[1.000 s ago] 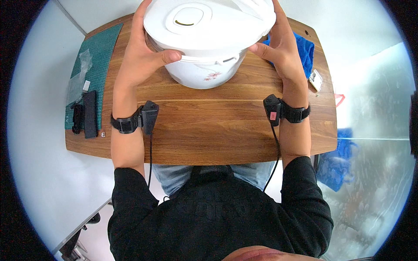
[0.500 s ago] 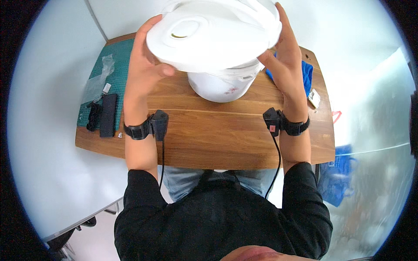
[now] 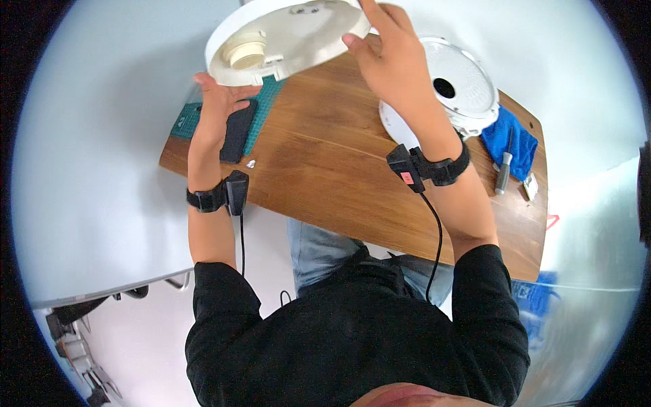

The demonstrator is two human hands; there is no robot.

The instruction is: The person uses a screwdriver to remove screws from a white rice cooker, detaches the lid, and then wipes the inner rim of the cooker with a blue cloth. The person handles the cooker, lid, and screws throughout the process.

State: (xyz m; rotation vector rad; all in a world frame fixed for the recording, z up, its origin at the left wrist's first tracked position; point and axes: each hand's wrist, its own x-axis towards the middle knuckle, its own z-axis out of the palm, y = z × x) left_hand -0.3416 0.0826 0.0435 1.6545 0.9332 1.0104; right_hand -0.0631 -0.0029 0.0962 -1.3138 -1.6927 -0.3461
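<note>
I hold a round white appliance lid up in the air at the top left, tilted so its underside with a cream round fitting faces me. My left hand supports its lower left rim, and my right hand grips its right rim. The white round appliance body, with a perforated metal top plate and a dark centre hole, stands uncovered on the wooden table at the upper right, behind my right wrist.
A green cutting mat with a black rectangular case lies at the table's left end. A blue cloth, a grey-handled tool and a small white item sit at the right end. A small bit lies near the case.
The lid has come off the appliance body and swung up to the left, turning underside toward me. The view has shifted, so the body now sits at the right.
</note>
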